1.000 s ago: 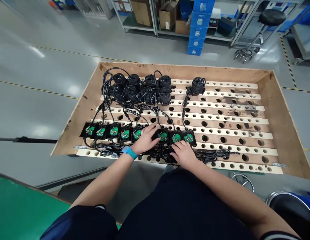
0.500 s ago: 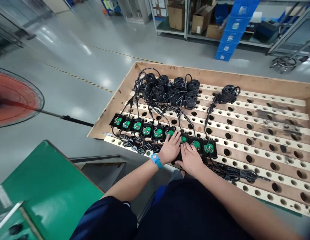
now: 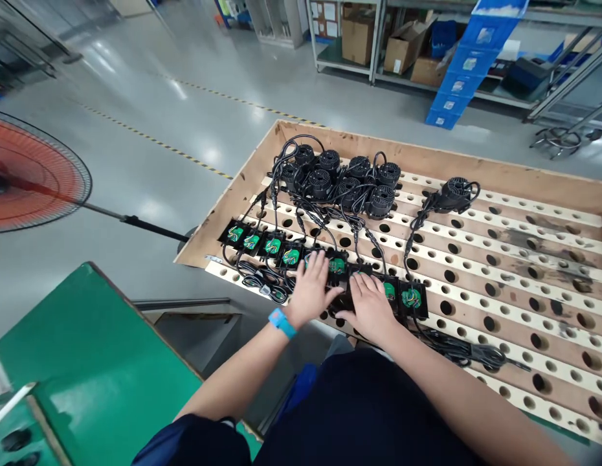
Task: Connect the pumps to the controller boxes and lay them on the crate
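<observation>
A row of black boxes with green circuit boards and coloured wires (image 3: pixel 272 246) runs along the near side of a slatted wooden rack (image 3: pixel 476 259). My left hand (image 3: pixel 308 288) lies over the middle of the row, fingers stretched and thumb out, partly covering one board. Beside it, my right hand (image 3: pixel 371 301) rests flat on a box farther right, its fingers straight and its thumb toward the left. Cables lead from the boxes to a cluster of round black motor-like units (image 3: pixel 320 184) behind them. Under my palms the boxes are hidden.
One more round black unit (image 3: pixel 456 194) sits apart on the right. Coiled black cables (image 3: pixel 476 353) lie at the near edge. A red fan (image 3: pixel 33 171) stands left, above a green tabletop (image 3: pixel 97 349). Blue bins (image 3: pixel 468 65) are stacked beyond the rack.
My left hand has moved left along the row, away from my right hand, uncovering a board between them. The right hand stays on about the same box. The view has shifted slightly.
</observation>
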`<state>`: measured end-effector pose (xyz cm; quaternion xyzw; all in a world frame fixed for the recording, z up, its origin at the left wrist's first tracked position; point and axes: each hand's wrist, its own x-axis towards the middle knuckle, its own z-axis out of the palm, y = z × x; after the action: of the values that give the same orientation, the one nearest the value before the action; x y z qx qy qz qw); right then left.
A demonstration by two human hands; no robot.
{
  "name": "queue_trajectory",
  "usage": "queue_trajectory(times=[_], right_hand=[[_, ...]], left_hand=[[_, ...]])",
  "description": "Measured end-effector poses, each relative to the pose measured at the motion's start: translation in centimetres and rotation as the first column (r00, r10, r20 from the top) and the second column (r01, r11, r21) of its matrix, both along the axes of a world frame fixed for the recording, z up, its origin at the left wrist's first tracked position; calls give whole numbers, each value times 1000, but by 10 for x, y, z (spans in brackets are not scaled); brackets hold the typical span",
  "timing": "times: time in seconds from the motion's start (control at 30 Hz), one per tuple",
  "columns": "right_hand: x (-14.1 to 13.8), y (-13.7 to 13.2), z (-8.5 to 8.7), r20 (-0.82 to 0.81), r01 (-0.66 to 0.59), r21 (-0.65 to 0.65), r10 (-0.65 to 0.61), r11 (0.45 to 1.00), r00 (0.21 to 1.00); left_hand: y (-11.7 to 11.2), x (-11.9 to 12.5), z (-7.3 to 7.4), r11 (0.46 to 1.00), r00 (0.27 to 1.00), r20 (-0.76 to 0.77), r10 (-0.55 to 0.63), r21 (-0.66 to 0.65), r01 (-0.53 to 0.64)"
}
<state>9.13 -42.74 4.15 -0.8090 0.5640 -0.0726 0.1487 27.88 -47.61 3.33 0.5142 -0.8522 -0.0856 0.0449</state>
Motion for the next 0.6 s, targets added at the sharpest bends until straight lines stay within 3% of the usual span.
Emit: queue_trajectory(times=[0.1,0.23,0.43,0.6], right_hand=[[13,-27,-1,37,-94,20,93,995,995],[28,-53,-9,38,-192,73,190,979,981],[31,-42,-19,-63,-81,5,81,997,995],[28,-35,-24,-122,-167,22,169,986,978]], left_hand=[[-10,31,-6,998,998,53,31,50,-33],[-17,41,-13,994,997,74,-30,106,22],[-19,33,-13,990,991,120,-50,135,34],[-23,26,-13,983,974,196,-114,167,81]])
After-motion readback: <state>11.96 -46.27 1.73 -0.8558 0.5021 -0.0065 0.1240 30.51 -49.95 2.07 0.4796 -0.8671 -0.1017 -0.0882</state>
